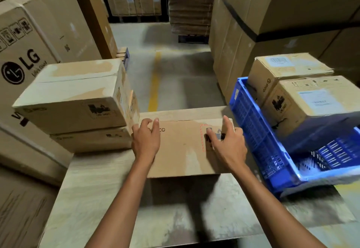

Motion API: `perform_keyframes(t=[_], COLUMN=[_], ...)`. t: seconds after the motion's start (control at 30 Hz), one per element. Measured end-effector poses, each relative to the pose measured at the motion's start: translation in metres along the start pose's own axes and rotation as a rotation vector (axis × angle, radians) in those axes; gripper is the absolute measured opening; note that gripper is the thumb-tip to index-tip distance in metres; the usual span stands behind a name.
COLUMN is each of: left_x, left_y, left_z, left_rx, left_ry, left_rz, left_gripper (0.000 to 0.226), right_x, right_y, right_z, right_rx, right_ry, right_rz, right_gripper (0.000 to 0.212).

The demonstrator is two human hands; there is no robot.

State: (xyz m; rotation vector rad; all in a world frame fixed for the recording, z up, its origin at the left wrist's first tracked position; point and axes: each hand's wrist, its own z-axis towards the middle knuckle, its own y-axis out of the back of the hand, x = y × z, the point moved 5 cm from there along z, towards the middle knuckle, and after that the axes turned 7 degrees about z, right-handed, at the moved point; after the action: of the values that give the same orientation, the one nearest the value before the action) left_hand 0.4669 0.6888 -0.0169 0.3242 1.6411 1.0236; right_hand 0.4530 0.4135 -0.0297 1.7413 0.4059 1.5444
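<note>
A brown cardboard box (183, 150) stands on a pale wooden table (101, 199) in front of me. My left hand (146, 140) rests on the box's left near face, its fingers curled over the top left edge. My right hand (228, 144) lies against the right part of the near face, one finger reaching up along the top right corner. It also holds a small dark object (219, 135) against the cardboard; what that object is cannot be told.
Two stacked cardboard boxes (78, 99) stand on the table at left, touching the held box. A blue plastic crate (259, 140) at right carries two more boxes (311, 101). Tall cartons line both sides of a concrete aisle with a yellow line (154, 84).
</note>
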Motion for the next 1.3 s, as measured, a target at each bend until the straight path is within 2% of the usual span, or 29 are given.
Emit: perform_keyframes(t=[0.1,0.23,0.47,0.6,0.83,0.9,0.97,1.07,1.17,1.3], left_x=[0.008,0.026,0.055,0.075,0.104,0.106,0.104,0.091,0.077,0.086], left_y=[0.015,0.028,0.023,0.002,-0.032,-0.035,-0.037,-0.041,-0.051,-0.060], left_z=[-0.006,-0.013,-0.031,-0.047,-0.070,-0.072,-0.070,-0.074,-0.092,-0.109], left_rx=[-0.062,-0.114,-0.140,-0.070,0.121,0.143,0.137,0.081,0.080,0.128], left_ry=[-0.031,-0.003,-0.068,-0.073,-0.078,-0.059,-0.085,-0.318,-0.518,-0.591], left_rz=[-0.191,-0.307,-0.338,-0.309,-0.260,-0.246,-0.174,0.112,0.264,0.443], left_gripper=[0.032,0.023,0.012,0.013,0.015,0.015,0.013,0.015,0.029,0.060], right_x=[-0.002,-0.006,-0.022,-0.041,-0.064,-0.065,-0.060,-0.034,-0.004,0.012], right_y=[0.006,0.009,-0.003,-0.020,-0.043,-0.050,-0.058,-0.077,-0.107,-0.135], right_z=[-0.006,-0.017,-0.038,-0.054,-0.071,-0.075,-0.076,-0.087,-0.109,-0.121], right_rx=[-0.070,-0.152,-0.256,-0.248,-0.141,-0.143,-0.144,-0.081,0.102,0.247], right_ry=[0.040,0.039,-0.013,-0.079,-0.193,-0.157,-0.105,0.149,0.395,0.488], right_rz=[0.144,0.241,0.297,0.351,0.260,0.196,0.033,-0.110,0.032,-0.085], right_gripper=[0.062,0.043,0.042,0.038,0.017,0.016,0.017,0.034,0.043,0.053])
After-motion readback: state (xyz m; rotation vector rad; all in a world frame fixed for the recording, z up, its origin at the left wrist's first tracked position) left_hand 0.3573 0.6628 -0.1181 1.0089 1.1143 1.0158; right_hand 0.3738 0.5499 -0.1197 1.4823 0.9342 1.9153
